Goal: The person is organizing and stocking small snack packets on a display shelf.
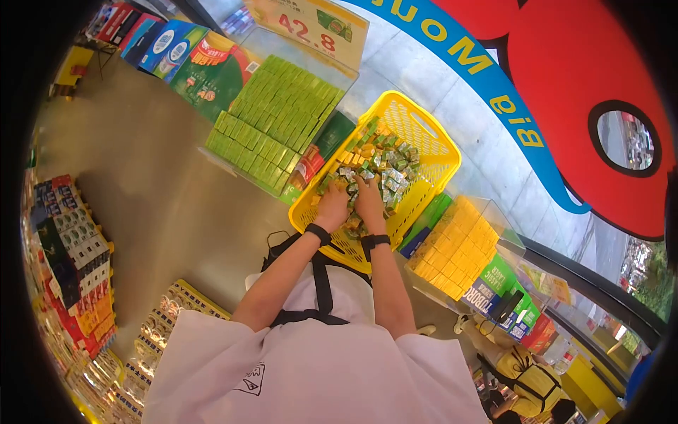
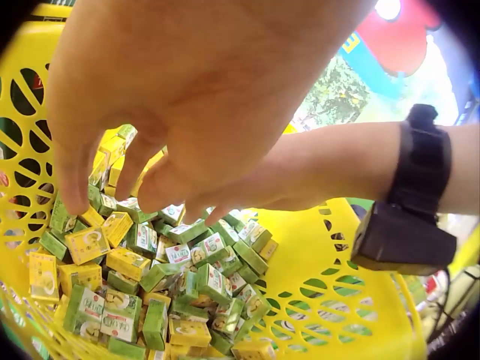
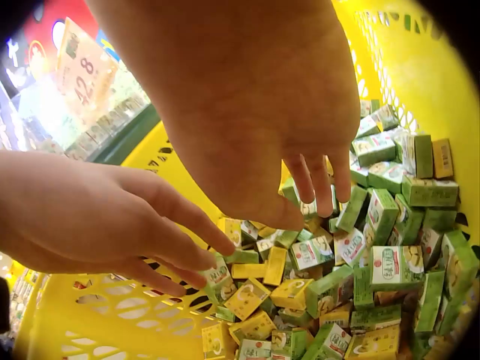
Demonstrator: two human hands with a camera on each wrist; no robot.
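Observation:
A yellow plastic basket (image 1: 439,145) holds a heap of small green and yellow boxes (image 2: 214,281). Both hands reach down into it from the near side. My left hand (image 1: 333,206) hangs over the left part of the heap, its fingers pointing down, fairly straight and slightly spread. Close beside it, my right hand (image 1: 369,203) has its fingers lowered to the boxes near the middle, with the thumb apart from them. In the right wrist view, green boxes (image 3: 397,266) lie thick beneath and beyond the right hand. Neither hand shows a box held.
Left of the basket stands a block of stacked green boxes (image 1: 282,106) under a price sign (image 1: 311,32). Stacked yellow boxes (image 1: 455,247) stand to the right. Beyond is a large red and blue decal (image 1: 565,78) on glass. A person with a yellow backpack (image 1: 530,381) is at lower right.

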